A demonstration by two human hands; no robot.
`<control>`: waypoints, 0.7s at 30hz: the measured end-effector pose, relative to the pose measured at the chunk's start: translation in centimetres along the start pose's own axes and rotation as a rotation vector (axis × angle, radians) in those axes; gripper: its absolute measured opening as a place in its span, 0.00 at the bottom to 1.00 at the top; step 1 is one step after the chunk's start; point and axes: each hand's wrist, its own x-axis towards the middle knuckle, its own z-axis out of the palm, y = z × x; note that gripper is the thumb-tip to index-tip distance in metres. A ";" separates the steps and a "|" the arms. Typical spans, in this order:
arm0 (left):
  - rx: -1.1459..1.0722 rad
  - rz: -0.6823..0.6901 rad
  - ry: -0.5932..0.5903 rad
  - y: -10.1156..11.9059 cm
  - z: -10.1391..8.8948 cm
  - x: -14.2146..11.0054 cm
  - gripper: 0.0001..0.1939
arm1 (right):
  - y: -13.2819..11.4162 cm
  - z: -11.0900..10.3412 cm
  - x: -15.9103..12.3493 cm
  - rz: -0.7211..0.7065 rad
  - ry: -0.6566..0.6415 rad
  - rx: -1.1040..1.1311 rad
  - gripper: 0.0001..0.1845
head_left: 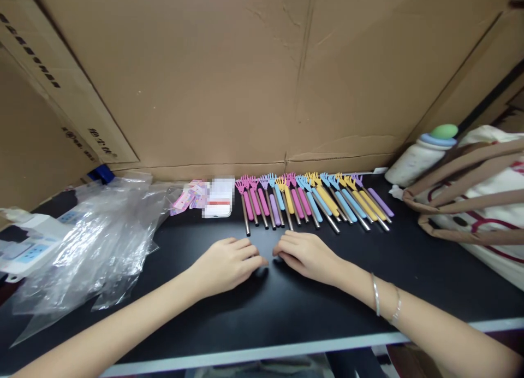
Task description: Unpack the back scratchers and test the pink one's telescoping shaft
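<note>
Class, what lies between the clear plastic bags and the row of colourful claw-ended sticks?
The head view shows pinkish cards, then a white phone-like object.

You face a creased brown cardboard wall (204, 83) beyond your left hand (231, 263) and right hand (309, 256); a cardboard side wall (33, 116) slants off to their left. Beneath them lies a black tabletop (254, 312), its pale edge (245, 354) nearer you.

Soft light, glare on plastic bags (110, 247)

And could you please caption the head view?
Bare left hand and right hand before colourful claw-headed metallic rods.
</note>
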 end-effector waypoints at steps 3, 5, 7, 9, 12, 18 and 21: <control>-0.021 0.021 0.021 0.1 1.7 0.7 0.10 | 0.1 0.4 0.1 -0.035 0.015 -0.009 0.11; -0.098 -0.003 0.023 0.0 2.3 0.6 0.10 | 0.0 0.6 0.2 -0.052 0.013 -0.029 0.11; -0.190 -0.040 0.020 -0.2 2.5 0.4 0.11 | -0.1 0.8 0.4 -0.051 -0.001 -0.038 0.11; -0.250 -0.063 0.014 -0.2 2.5 0.3 0.12 | -0.2 0.8 0.4 -0.042 -0.015 -0.034 0.11; -0.282 -0.074 0.016 -0.2 2.3 0.3 0.12 | -0.2 0.9 0.4 -0.041 -0.016 -0.031 0.11; -0.320 -0.098 0.033 -0.2 2.2 0.3 0.12 | -0.3 1.0 0.4 -0.059 0.024 0.002 0.11; -0.332 -0.104 0.021 -0.2 2.2 0.3 0.12 | -0.3 1.0 0.4 -0.068 0.034 -0.010 0.11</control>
